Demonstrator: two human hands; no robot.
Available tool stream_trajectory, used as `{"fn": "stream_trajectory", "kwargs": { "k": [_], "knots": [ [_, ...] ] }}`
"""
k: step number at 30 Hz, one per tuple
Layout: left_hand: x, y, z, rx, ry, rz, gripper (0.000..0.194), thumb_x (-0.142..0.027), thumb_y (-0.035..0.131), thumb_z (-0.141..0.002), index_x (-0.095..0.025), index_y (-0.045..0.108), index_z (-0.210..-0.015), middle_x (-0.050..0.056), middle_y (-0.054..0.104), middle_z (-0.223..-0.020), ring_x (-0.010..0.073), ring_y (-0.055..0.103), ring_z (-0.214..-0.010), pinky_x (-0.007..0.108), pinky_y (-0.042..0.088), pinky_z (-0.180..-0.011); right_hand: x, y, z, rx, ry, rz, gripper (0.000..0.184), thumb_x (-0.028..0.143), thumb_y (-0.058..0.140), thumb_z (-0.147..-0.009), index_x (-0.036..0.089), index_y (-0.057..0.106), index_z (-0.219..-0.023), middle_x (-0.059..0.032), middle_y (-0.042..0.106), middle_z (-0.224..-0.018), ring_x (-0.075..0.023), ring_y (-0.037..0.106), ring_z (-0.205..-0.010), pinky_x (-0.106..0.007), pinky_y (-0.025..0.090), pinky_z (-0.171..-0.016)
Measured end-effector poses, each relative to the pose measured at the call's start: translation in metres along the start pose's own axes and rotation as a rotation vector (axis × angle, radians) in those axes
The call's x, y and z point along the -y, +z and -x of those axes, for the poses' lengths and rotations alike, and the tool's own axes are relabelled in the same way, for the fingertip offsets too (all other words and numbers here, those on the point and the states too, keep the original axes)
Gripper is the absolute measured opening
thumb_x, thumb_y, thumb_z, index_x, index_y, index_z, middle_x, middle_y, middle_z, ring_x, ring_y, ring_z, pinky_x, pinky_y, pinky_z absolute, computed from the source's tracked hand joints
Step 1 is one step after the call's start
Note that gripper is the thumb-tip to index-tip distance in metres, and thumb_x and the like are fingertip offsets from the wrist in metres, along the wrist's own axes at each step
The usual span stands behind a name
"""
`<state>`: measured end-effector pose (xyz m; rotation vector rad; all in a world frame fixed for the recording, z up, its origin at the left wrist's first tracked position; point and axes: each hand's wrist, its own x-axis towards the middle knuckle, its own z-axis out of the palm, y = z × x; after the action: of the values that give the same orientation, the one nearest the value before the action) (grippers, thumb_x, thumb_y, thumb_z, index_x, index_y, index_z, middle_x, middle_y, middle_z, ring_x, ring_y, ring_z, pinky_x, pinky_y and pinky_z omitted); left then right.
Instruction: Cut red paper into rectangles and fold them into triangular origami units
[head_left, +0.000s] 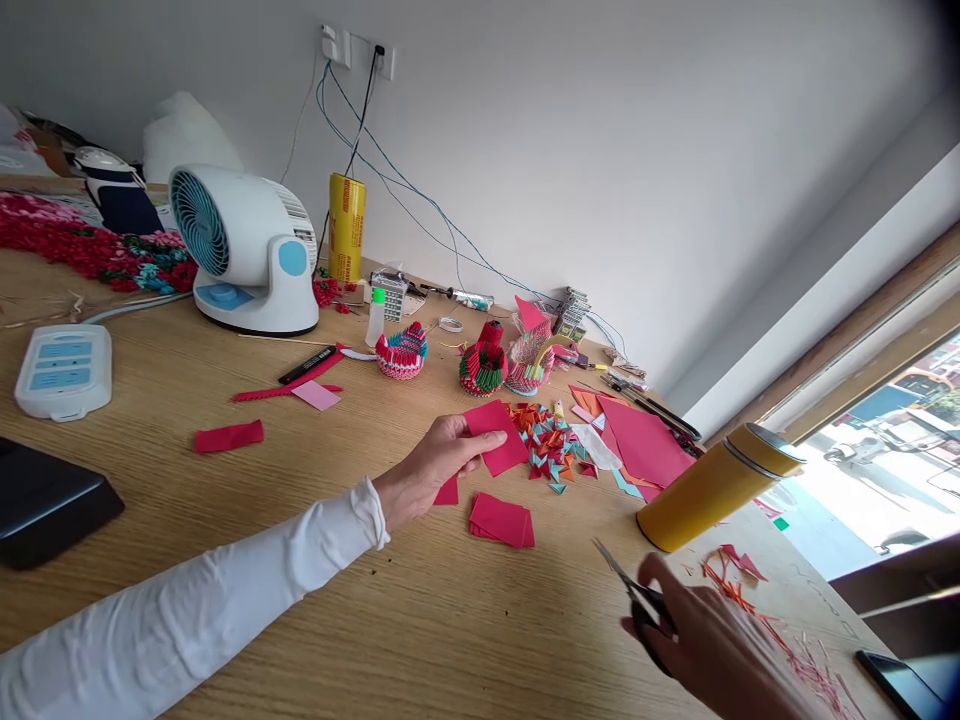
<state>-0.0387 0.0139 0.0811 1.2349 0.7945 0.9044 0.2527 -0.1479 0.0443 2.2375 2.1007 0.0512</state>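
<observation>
My left hand (446, 460) is pinching a red card (504, 445) between thumb and fingers, up over the table (360, 610); a red piece (448, 492) is showing below that hand, can't tell if it's held or lying there; my right hand (709, 635) is gripping the scissors (643, 600) by the handles, blades pointing away from me, well apart from the card; a stack (501, 520) of red cards is lying on the table between both hands, slightly fanned.

Labels: the yellow roll (346, 228) by the fan (244, 240) is carrying red print, too small to read; the black marker (307, 365) is showing pale lettering, also illegible; the tube (472, 299) near the wall is bearing print I can't make out; folded triangles (551, 440) are lying just right of the card; a yellow flask (709, 490) is standing beyond the scissors.
</observation>
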Motion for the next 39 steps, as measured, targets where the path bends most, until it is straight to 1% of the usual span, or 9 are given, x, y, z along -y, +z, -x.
{"fn": "stream_trajectory", "kwargs": {
  "k": [3, 5, 9, 14, 20, 24, 26, 31, 39],
  "knots": [
    [0.0, 0.0, 0.003, 0.015, -0.033, -0.023, 0.036, -0.044, 0.076, -0.065, -0.016, 0.055, -0.066, -0.006, 0.047, -0.056, 0.0061, 0.035, -0.049, 0.021, 0.024, -0.047, 0.024, 0.004, -0.011, -0.029, -0.082, 0.027, 0.016, 0.039, 0.055, -0.085, 0.029, 0.049, -0.096, 0.0021, 0.068, -0.067, -0.0232, 0.066, -0.059, -0.026, 0.024, -0.048],
    [0.002, -0.001, 0.004, 0.005, -0.081, -0.033, 0.036, -0.045, 0.078, -0.063, -0.016, 0.059, -0.069, -0.005, 0.053, -0.061, 0.0065, 0.038, -0.051, 0.021, 0.026, -0.049, 0.021, 0.01, -0.012, -0.076, -0.061, 0.128, 0.018, 0.035, 0.058, -0.082, 0.029, 0.05, -0.097, 0.0009, 0.069, -0.068, -0.0249, 0.066, -0.06, -0.027, 0.023, -0.049],
    [0.007, -0.008, 0.0, -0.047, -0.12, 0.024, 0.034, -0.041, 0.082, -0.06, -0.016, 0.064, -0.076, -0.005, 0.058, -0.066, 0.0069, 0.044, -0.055, 0.021, 0.031, -0.052, -0.021, 0.03, -0.003, -0.102, 0.064, 0.261, 0.012, 0.028, 0.058, -0.079, 0.026, 0.055, -0.091, -0.0031, 0.068, -0.069, -0.027, 0.066, -0.06, -0.028, 0.025, -0.049],
    [0.005, -0.017, -0.007, -0.054, -0.118, 0.094, 0.029, -0.038, 0.081, -0.063, -0.016, 0.068, -0.077, -0.004, 0.06, -0.069, 0.0066, 0.043, -0.056, 0.021, 0.031, -0.052, -0.073, 0.049, 0.009, -0.061, 0.068, 0.177, 0.007, 0.024, 0.059, -0.073, 0.025, 0.058, -0.08, -0.0044, 0.068, -0.069, -0.0255, 0.066, -0.063, -0.029, 0.034, -0.051],
    [-0.001, -0.024, -0.007, -0.042, -0.058, 0.136, 0.029, -0.034, 0.081, -0.06, -0.016, 0.07, -0.079, -0.001, 0.066, -0.078, 0.007, 0.044, -0.059, 0.02, 0.03, -0.051, -0.079, 0.054, 0.008, 0.006, 0.027, 0.107, 0.01, 0.016, 0.06, -0.069, 0.023, 0.064, -0.074, -0.0056, 0.071, -0.073, -0.0237, 0.068, -0.07, -0.029, 0.044, -0.061],
    [-0.006, -0.027, -0.003, -0.068, -0.023, 0.143, 0.028, -0.034, 0.082, -0.06, -0.016, 0.07, -0.078, -0.002, 0.065, -0.074, 0.0065, 0.042, -0.056, 0.02, 0.029, -0.051, -0.033, 0.03, -0.007, -0.106, -0.065, 0.128, 0.019, 0.021, 0.06, -0.078, 0.024, 0.07, -0.094, -0.0075, 0.075, -0.082, -0.0278, 0.07, -0.077, -0.031, 0.045, -0.059],
    [-0.006, -0.027, -0.002, -0.064, -0.011, 0.134, 0.028, -0.035, 0.081, -0.061, -0.015, 0.07, -0.079, -0.001, 0.064, -0.073, 0.0069, 0.043, -0.056, 0.021, 0.029, -0.051, 0.013, 0.014, -0.02, -0.222, -0.202, 0.054, 0.025, 0.03, 0.054, -0.089, 0.026, 0.066, -0.111, -0.009, 0.073, -0.104, -0.0266, 0.07, -0.086, -0.032, 0.047, -0.064],
    [0.004, -0.023, -0.002, -0.025, -0.078, 0.169, 0.03, -0.035, 0.082, -0.061, -0.016, 0.068, -0.079, -0.001, 0.065, -0.077, 0.0091, 0.048, -0.064, 0.021, 0.034, -0.054, 0.116, -0.003, -0.059, -0.28, -0.407, -0.212, 0.021, 0.025, 0.047, -0.097, 0.022, 0.065, -0.108, -0.0074, 0.07, -0.096, -0.0208, 0.067, -0.083, -0.03, 0.046, -0.073],
    [0.003, -0.02, -0.001, -0.016, -0.101, 0.181, 0.03, -0.036, 0.083, -0.06, -0.016, 0.067, -0.077, -0.006, 0.058, -0.066, 0.0058, 0.041, -0.055, 0.02, 0.033, -0.053, 0.138, 0.019, -0.08, -0.294, -0.412, -0.224, 0.021, 0.024, 0.051, -0.097, 0.021, 0.069, -0.086, -0.0049, 0.069, -0.084, -0.0195, 0.064, -0.074, -0.03, 0.039, -0.071]
  ]
}}
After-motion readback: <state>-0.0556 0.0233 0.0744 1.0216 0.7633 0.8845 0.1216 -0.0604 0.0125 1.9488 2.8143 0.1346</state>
